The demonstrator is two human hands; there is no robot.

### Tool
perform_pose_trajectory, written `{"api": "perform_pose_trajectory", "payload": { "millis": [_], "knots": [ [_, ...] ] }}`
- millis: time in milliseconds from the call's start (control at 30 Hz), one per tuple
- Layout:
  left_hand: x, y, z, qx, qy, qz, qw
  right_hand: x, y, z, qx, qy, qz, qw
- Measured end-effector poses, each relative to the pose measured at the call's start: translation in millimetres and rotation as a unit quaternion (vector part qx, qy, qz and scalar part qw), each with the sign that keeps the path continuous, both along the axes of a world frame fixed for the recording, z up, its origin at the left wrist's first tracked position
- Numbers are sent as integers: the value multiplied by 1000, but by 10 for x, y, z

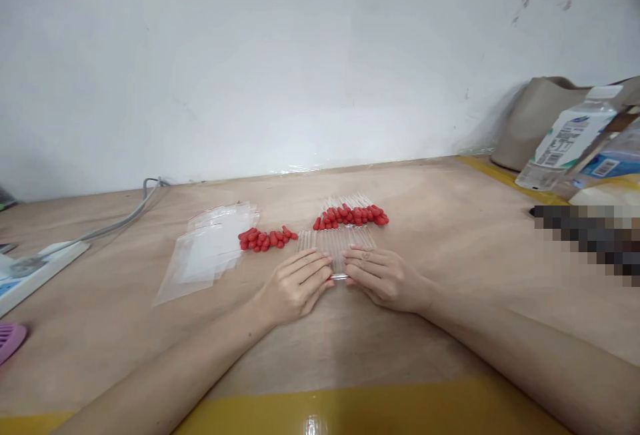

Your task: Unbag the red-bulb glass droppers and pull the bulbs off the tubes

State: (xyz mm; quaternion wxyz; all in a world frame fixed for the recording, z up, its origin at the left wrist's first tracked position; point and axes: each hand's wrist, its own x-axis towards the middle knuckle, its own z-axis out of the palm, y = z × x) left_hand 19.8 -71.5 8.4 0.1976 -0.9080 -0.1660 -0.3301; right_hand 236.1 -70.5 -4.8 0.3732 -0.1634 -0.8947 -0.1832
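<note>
Clear plastic-looking tubes [334, 243] lie side by side, long axes towards twelve o'clock, their near ends grasped between the left hand [296, 287] and right hand [386, 277], neither plainly nearer. Both hands rest palm-down, fingers together over the row and thumbs at its near edge, forearms reaching in from seven and five o'clock. Beyond, on the table [440, 221], red-ended sticks [353, 216] sit at twelve, loose red bulbs [265, 240] at ten.
</note>
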Motion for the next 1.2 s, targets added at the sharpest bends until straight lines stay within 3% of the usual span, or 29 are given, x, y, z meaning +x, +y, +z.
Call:
{"api": "perform_pose_trajectory", "payload": {
  "millis": [300, 400, 533, 667, 800, 867, 1033, 1200],
  "knots": [
    [-131, -17, -41, 4, -13, 26, 1000, 210, 2, 59, 12, -1, -8, 1000],
    [-341, 69, 24, -22, -52, 90, 994, 340, 72, 84, -36, 80, -95, 992],
    [-593, 270, 279, -60, -140, 234, 960, 432, 179, 62, -123, 111, -224, 960],
    [-684, 491, 518, -93, -128, 289, 944, 471, 237, 11, -206, 114, -266, 935],
    [-657, 614, 531, -173, -138, 332, 917, 498, 253, 2, -254, 119, -291, 915],
    [-639, 631, 470, -181, -139, 338, 913, 499, 256, 0, -254, 122, -301, 911],
    [-626, 598, 348, -182, -59, 296, 936, 470, 254, -27, -245, 123, -303, 913],
    [-628, 579, 317, -138, 3, 266, 954, 400, 219, -38, -256, 131, -303, 908]
  ]
}}
